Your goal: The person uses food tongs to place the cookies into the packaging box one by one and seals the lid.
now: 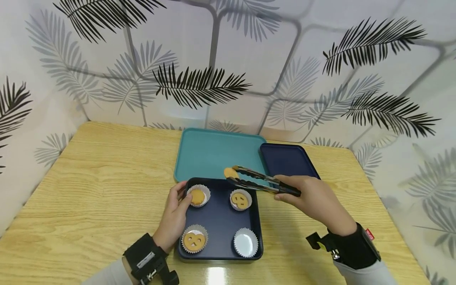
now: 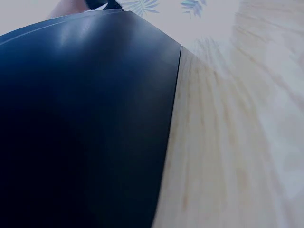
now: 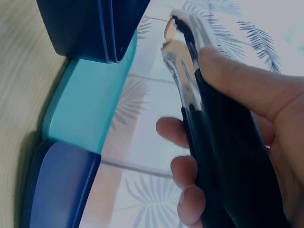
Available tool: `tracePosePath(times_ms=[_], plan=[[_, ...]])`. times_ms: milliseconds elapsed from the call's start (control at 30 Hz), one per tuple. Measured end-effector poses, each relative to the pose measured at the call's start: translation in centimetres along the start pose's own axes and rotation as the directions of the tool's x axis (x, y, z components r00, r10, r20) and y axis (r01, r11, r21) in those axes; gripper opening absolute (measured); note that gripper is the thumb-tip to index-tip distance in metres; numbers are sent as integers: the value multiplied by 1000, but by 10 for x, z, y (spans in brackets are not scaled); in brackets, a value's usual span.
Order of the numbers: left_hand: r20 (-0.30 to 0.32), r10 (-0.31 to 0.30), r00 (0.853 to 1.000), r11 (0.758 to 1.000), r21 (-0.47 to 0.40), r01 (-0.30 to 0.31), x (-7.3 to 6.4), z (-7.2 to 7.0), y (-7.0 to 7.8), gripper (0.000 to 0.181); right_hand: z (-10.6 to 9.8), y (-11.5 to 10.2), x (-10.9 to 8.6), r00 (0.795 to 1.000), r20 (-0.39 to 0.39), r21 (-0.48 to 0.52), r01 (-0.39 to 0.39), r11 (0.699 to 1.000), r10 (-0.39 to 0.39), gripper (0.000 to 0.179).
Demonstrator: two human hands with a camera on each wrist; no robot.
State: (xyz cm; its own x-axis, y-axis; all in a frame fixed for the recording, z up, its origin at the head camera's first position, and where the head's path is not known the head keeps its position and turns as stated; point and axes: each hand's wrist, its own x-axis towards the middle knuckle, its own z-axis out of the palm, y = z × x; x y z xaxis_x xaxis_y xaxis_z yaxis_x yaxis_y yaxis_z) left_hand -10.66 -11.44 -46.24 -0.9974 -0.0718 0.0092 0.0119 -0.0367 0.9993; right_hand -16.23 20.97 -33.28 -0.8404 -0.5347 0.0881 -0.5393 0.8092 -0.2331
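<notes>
In the head view, my right hand (image 1: 315,198) grips black-handled metal tongs (image 1: 261,184). A cookie (image 1: 230,173) is pinched between the tong tips, above the far rim of a dark rectangular baking pan (image 1: 219,221). My left hand (image 1: 173,217) holds the pan's left wall, thumb over the rim. White paper baking cups stand near the pan's corners. Cookies lie in the far-left cup (image 1: 207,192), the far-right cup (image 1: 250,200) and the near-left cup (image 1: 203,229); the near-right cup (image 1: 246,243) shows its bare bottom. Fingers curl around the tongs (image 3: 228,142) in the right wrist view.
Behind the pan lies a flat teal tray (image 1: 221,152), with a smaller navy tray (image 1: 288,158) overlapping its right side. Everything stands on a wooden table (image 1: 99,178). A leaf-patterned cloth (image 1: 235,47) hangs along the table's back.
</notes>
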Motion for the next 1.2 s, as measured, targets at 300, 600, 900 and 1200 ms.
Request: tracePosePath(times_ms=[300,600,900,1200], plan=[[-13,3,1000,1000,-1,-3,0,2,-1,47,-11,5,-44,994,64,6,91,996,-91,48],[-2,-6,1000,1000,-6,6,1,4,-4,48,-14,16,-86,986,38,6,164,986,-164,48],[6,-18,1000,1000,-15,18,1,1,-2,49,-9,15,-103,974,29,-32,224,974,-223,49],[19,-13,1000,1000,-15,13,0,-1,-1,50,-8,14,-105,976,63,-57,210,976,-207,49]])
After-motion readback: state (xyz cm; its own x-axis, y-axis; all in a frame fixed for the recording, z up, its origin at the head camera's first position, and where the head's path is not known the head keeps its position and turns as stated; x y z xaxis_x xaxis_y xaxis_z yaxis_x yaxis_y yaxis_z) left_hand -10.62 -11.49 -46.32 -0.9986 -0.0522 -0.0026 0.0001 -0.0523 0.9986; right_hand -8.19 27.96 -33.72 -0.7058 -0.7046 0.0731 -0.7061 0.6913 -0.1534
